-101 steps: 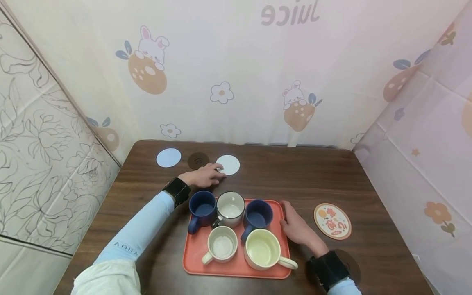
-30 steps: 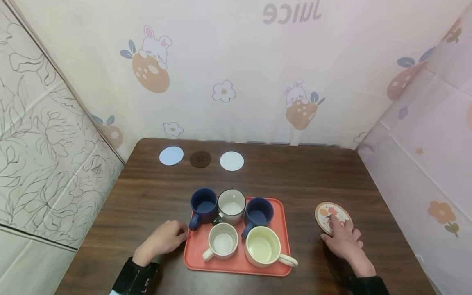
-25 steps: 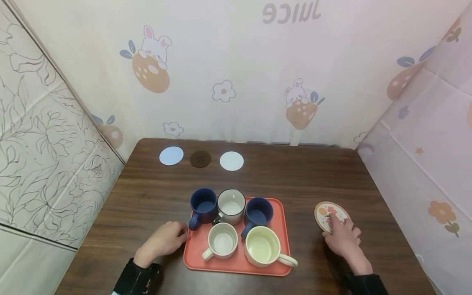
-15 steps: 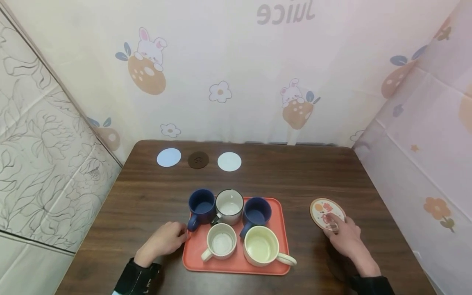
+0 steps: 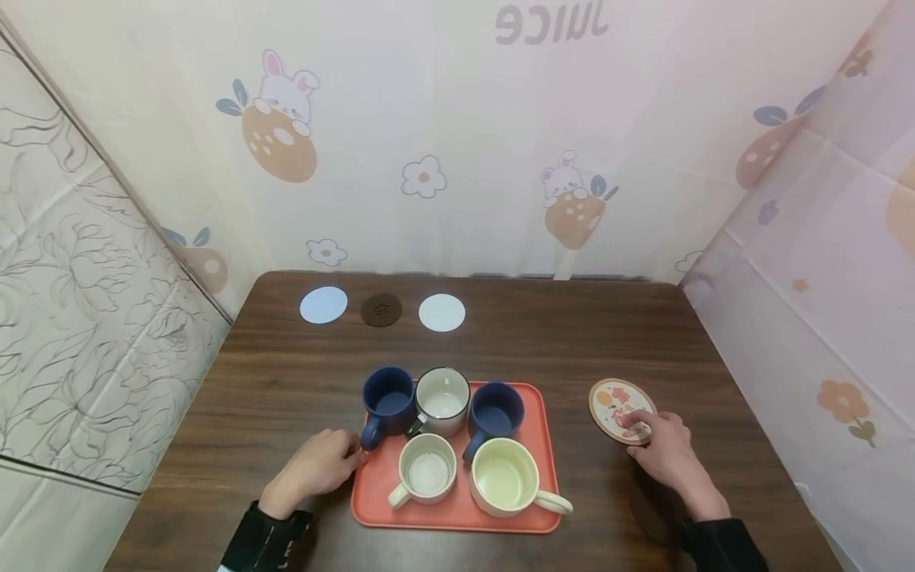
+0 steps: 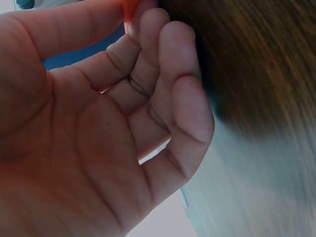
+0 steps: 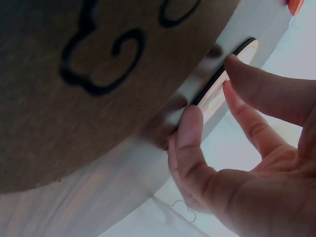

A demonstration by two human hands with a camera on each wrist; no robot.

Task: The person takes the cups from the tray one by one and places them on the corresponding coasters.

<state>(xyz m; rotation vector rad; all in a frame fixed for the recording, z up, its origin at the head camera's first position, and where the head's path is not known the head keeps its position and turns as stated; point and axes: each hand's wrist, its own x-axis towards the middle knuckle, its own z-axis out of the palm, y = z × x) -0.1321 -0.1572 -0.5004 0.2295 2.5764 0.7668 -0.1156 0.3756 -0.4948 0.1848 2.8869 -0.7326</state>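
My right hand (image 5: 670, 454) pinches a round coaster (image 5: 608, 401) with a colourful print and a tan border, right of the tray. In the right wrist view, thumb and fingertips are at the edges of this printed coaster (image 7: 217, 96). My left hand (image 5: 318, 465) grips the left rim of the coral tray (image 5: 457, 512), its thumb and index finger at the orange edge in the left wrist view. On the tray stand two navy mugs (image 5: 389, 393), a white mug (image 5: 443, 393) with a dark rim, a small cream mug (image 5: 427, 469) and a larger pale-yellow mug (image 5: 505, 477).
A pale-blue coaster (image 5: 324, 305), a dark brown coaster (image 5: 381, 310) and a white coaster (image 5: 442, 312) lie along the back of the wooden table (image 5: 557, 342). Another brown disc (image 7: 113, 113) lies under my right wrist. Printed cloth walls (image 5: 493, 199) surround the table.
My left hand has left the white coaster for the tray's left rim. My right hand has gone from the tray's right edge to the printed coaster, which has slid left and slightly back.
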